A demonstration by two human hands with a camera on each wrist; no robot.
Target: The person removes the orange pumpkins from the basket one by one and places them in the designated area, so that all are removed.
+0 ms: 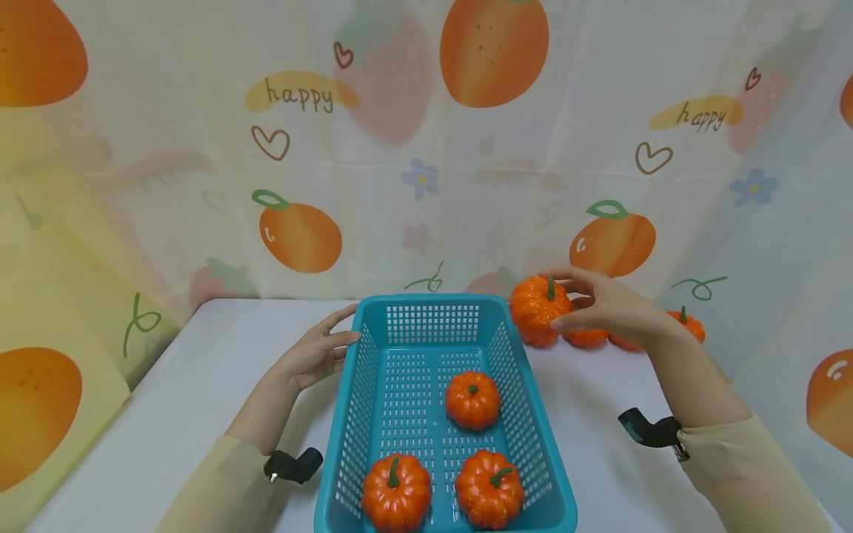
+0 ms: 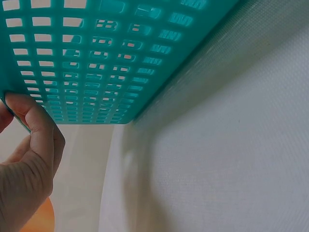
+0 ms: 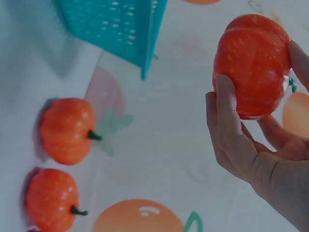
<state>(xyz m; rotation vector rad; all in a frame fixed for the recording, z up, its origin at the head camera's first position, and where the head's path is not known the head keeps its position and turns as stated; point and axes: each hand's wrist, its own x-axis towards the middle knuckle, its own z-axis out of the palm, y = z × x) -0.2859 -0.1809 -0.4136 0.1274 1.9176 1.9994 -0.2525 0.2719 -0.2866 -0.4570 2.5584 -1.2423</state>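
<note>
My right hand [image 1: 608, 305] grips a small orange pumpkin [image 1: 532, 314] with a green stem, raised beside the far right corner of a blue plastic basket [image 1: 343, 474]. In the right wrist view, fingers and thumb wrap the pumpkin [image 3: 251, 65] from its sides. My left hand [image 1: 309, 360] holds the basket's left rim near the far end; the left wrist view has its fingers hooked over the edge [image 2: 41, 130]. Inside the basket lie three pumpkins: one at the right middle [image 1: 472, 401], one front left [image 1: 396, 492] and one front right [image 1: 489, 490].
More pumpkins sit on the white table [image 1: 586, 414] right of the basket, partly hidden by my right hand and forearm; two of them, an upper one [image 3: 67, 130] and a lower one [image 3: 52, 200], show in the right wrist view. A fruit-printed cloth [image 1: 486, 215] hangs behind the table.
</note>
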